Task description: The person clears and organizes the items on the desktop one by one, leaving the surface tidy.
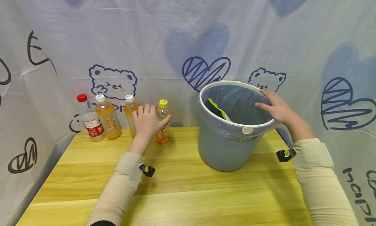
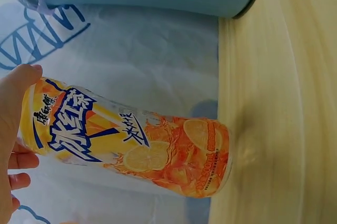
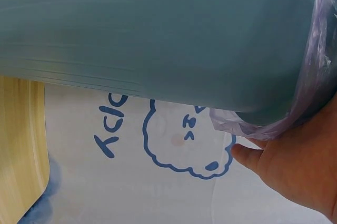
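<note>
Beige sleeve (image 1: pixel 116 188) at seven o'clock bears left hand (image 1: pixel 148 123), spread around iced-tea bottle (image 1: pixel 163 134), which hasty closing may topple; right hand (image 1: pixel 278 108) has unclear grip.

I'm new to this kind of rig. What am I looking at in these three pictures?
There is no machine: a person works with two bare hands. The widest picture comes from a camera on the head, looking forward and down. The other two come from cameras worn on the wrists, so each shows one hand's work close up, turned sideways.

On the wooden table stand a red-capped bottle, two white-capped bottles, a yellow-capped bottle and a bin with a plastic liner; a packet sits inside the bin.

The left hand is spread around the upper part of the yellow-capped bottle, and its fingers do not look closed on it. The right hand is at the bin's top; whether it grips or just rests there, I can't tell.
</note>
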Action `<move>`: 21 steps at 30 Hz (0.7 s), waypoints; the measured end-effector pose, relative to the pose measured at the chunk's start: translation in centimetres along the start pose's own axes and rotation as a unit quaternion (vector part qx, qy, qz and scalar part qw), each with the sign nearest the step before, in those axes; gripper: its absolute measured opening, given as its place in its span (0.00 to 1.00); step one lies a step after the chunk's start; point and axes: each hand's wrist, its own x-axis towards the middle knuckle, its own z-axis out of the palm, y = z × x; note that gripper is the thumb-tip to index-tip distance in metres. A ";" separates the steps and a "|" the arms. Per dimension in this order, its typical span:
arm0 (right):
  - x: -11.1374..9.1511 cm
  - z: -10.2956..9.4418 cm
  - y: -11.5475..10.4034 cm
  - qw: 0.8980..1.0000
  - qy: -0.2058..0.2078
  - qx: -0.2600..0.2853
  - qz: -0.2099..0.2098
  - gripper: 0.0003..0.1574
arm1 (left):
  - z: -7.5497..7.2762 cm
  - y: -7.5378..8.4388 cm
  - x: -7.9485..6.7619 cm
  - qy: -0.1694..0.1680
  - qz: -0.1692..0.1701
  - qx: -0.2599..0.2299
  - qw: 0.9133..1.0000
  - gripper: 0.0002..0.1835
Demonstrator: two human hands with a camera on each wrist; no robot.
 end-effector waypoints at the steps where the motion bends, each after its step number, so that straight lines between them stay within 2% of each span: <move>1: 0.0 0.0 0.0 1.000 0.000 -0.001 0.000 0.47 | -0.2 0.1 0.0 0.004 0.004 0.000 1.000 0.41; 12: 0.1 -0.1 -0.1 1.000 -0.005 -0.005 0.004 0.48 | -2.6 1.0 0.4 0.049 0.030 -0.040 0.998 0.41; 21: 0.0 -0.2 -0.3 1.000 -0.019 -0.022 0.007 0.50 | -4.4 1.9 1.0 0.082 0.036 -0.070 0.993 0.40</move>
